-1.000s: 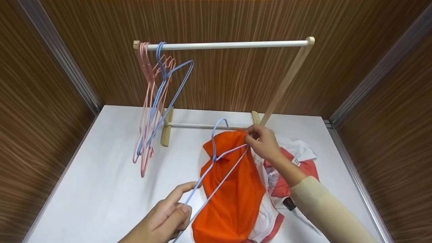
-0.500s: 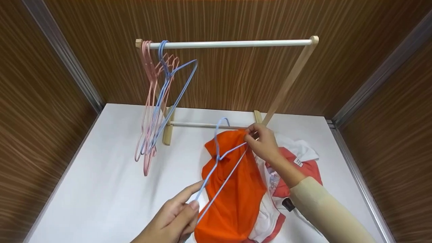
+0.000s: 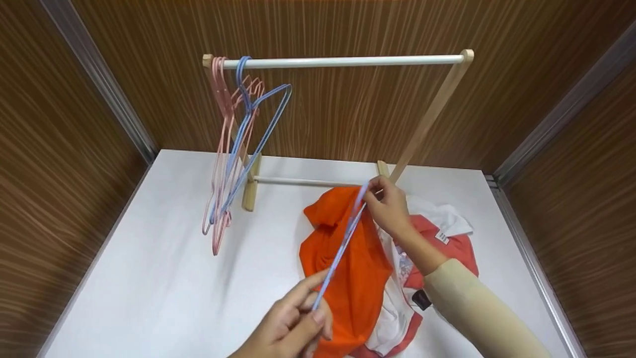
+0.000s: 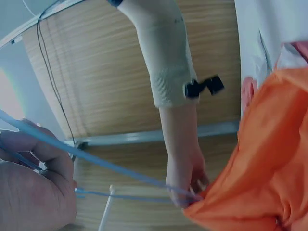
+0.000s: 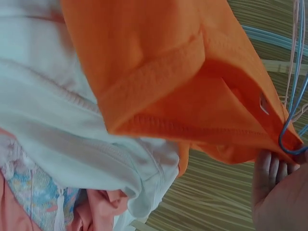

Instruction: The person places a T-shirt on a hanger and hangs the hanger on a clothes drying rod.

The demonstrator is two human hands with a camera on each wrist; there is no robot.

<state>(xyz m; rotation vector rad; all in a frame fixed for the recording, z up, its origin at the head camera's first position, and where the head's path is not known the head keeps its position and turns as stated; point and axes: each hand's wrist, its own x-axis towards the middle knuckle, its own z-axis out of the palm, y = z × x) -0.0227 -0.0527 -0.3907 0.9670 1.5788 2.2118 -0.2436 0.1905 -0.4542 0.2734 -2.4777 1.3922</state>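
Observation:
A blue wire hanger (image 3: 339,256) slants over an orange garment (image 3: 357,293), turned nearly edge-on in the head view. My left hand (image 3: 298,323) pinches its near end between thumb and fingers. Up at the far end, my right hand (image 3: 390,205) pinches the edge of the orange cloth. In the right wrist view, the blue hanger's (image 5: 284,137) bent end sits in the garment's stitched opening, close to the right hand (image 5: 281,192). From the left wrist, the hanger (image 4: 110,166) runs from the left hand (image 4: 38,178) to the right hand (image 4: 185,175) at the cloth.
A rack with a white rail (image 3: 343,61) stands behind. Pink hangers (image 3: 218,149) and blue hangers (image 3: 271,127) hang at its left end. White and coral clothes (image 3: 459,251) lie right on the white table (image 3: 149,258), beside a black clip-like piece (image 3: 421,299). Wood-patterned panels enclose it.
My left hand has moved right, turning the hanger from a broad view to nearly edge-on, its hook swinging right toward the right hand. The right hand stays at the orange garment's edge.

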